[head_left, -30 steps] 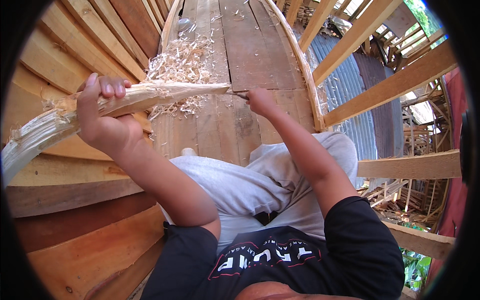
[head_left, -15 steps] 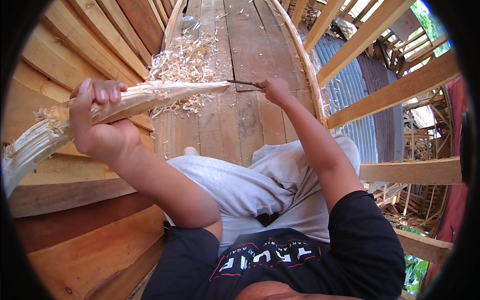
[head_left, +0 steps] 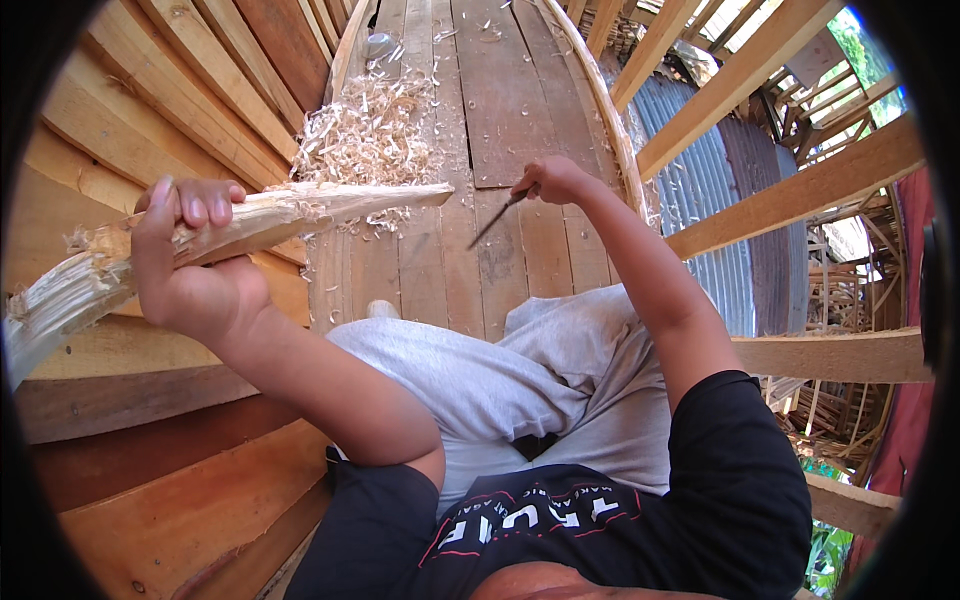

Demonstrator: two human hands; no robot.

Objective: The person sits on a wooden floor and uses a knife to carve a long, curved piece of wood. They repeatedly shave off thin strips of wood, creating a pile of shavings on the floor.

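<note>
My left hand is wrapped round a long, rough piece of pale wood. The wood's thick, splintered end reaches the left rim of the view, and its whittled, tapering end points right, over the plank floor. In my right hand is a knife with a dark, narrow blade, its fingers closed round the handle. The blade points down and to the left, apart from the wood's tip. Most of the handle is hidden by my fingers.
A heap of wood shavings lies on the plank floor beyond the wood. Planks line the left side, and a wooden railing runs along the right. Corrugated metal sheets show past the railing. A small clear round object sits farther off.
The knife has come away from the wood's tip, and its blade has swung from pointing left to pointing down-left. My left hand and the wood have dropped slightly toward me.
</note>
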